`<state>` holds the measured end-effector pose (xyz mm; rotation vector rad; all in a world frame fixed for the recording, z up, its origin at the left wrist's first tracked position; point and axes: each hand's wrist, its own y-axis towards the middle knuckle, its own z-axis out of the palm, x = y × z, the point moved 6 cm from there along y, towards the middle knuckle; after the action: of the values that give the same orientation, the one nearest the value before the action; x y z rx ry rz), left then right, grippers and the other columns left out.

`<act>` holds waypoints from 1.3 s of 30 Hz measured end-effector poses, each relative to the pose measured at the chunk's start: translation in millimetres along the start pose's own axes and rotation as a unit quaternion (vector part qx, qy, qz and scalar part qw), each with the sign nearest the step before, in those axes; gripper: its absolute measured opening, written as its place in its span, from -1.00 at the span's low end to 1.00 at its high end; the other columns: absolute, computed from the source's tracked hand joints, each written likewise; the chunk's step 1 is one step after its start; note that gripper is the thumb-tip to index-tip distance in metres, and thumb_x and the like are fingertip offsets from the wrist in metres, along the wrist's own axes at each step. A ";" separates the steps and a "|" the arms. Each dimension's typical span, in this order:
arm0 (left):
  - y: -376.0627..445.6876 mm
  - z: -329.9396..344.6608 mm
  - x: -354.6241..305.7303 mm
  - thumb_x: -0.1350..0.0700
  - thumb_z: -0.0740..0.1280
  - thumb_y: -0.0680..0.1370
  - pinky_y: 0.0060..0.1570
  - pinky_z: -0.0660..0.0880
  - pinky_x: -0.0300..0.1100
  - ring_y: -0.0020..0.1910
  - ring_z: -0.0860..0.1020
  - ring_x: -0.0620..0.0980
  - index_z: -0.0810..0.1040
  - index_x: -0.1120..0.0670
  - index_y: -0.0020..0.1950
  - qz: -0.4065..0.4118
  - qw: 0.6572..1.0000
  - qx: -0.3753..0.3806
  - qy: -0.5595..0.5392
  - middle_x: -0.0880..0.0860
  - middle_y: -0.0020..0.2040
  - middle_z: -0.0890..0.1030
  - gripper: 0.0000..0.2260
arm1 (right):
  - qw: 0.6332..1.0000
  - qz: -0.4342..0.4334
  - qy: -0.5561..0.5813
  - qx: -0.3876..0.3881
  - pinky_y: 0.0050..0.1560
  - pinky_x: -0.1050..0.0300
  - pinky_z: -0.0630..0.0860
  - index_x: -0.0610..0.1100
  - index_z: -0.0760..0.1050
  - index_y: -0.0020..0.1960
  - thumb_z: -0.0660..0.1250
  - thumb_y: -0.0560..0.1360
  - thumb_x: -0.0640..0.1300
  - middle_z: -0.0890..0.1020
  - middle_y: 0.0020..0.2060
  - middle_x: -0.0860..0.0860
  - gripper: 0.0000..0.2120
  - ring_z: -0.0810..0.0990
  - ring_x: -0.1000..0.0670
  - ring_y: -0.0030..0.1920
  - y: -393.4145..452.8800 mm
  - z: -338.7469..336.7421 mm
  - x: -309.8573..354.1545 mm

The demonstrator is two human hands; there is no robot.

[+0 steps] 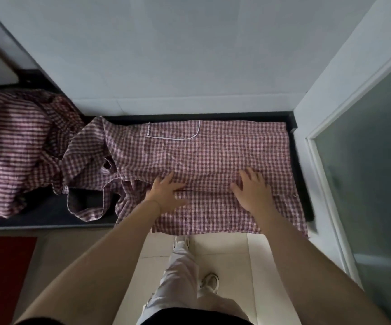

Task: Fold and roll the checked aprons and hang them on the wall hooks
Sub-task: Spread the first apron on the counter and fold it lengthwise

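Apron (pixel 213 156): red-and-white checked, spread flat on the dark tabletop (pixel 49 212), filling frame centre to 3 o'clock. Near edge hangs over the tabletop front. White-piped pocket (pixel 173 131) at 12 o'clock of the cloth, near the wall. Left end bunched and rumpled w/ loose flaps, approx 9 o'clock of the flat part.
Fold: a crease runs across the cloth btwn the two hands, near layer lying over the far one.
Left hand (pixel 166 193): palm down on the apron at approx 7 o'clock of the cloth, fingers (pixel 166 178) straight and spread, released, pressing flat, gripping nothing.
Right hand (pixel 252 191): palm down at approx 5 o'clock of the cloth, fingers straight and spread, released, pressing flat.
Hands: well apart, both on the crease line.
Second apron (pixel 13 146): same check, heaped at far 9 o'clock on the tabletop, touching the first one's bunched end.
Wall (pixel 154 43): pale, behind tabletop at 12 o'clock.
Door frame (pixel 330 113): white, at 3 o'clock, frosted glass panel beside it.
Floor (pixel 236 259): pale tiles at 6 o'clock; person's light trousers and shoes visible; red mat (pixel 2 273) at 8 o'clock.
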<state>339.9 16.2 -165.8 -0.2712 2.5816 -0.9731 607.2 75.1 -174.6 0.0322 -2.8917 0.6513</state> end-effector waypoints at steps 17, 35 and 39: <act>50.0 -35.9 35.9 -0.34 0.55 0.22 0.38 0.05 0.46 0.52 -0.38 0.32 -0.27 -0.33 0.55 -0.071 0.996 -0.044 0.031 0.03 0.55 -0.45 0.20 | 0.985 0.036 -0.081 0.147 0.44 -0.50 0.03 0.11 -0.44 0.55 0.58 0.17 0.34 -0.42 0.52 -0.22 0.41 -0.32 -0.40 0.52 37.6 -3.5 25.5; 38.9 -68.4 10.3 0.22 0.29 0.58 -0.24 0.45 -0.11 0.19 0.44 0.10 0.47 0.12 0.21 -0.064 0.975 -0.178 0.118 0.11 0.21 0.45 -0.80 | 0.985 -0.057 -0.135 -0.095 0.21 0.02 0.46 -0.09 0.39 0.35 0.31 0.55 -0.18 0.52 0.25 -0.04 -0.62 0.47 -0.06 0.24 19.4 -41.7 12.5; 39.7 -65.8 20.0 0.24 0.30 0.58 -0.24 0.48 -0.14 0.18 0.45 0.07 0.48 0.13 0.19 -0.055 0.973 -0.189 0.123 0.09 0.18 0.49 -0.81 | 0.978 -0.046 -0.172 -0.106 0.03 0.07 0.52 -0.11 0.42 0.32 0.26 0.58 -0.21 0.56 0.19 -0.05 -0.69 0.53 -0.05 0.14 18.3 -40.1 13.5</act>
<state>293.2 78.9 -152.0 -0.4200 3.0023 -0.5700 599.6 109.0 -144.3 0.2758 -3.2500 0.3465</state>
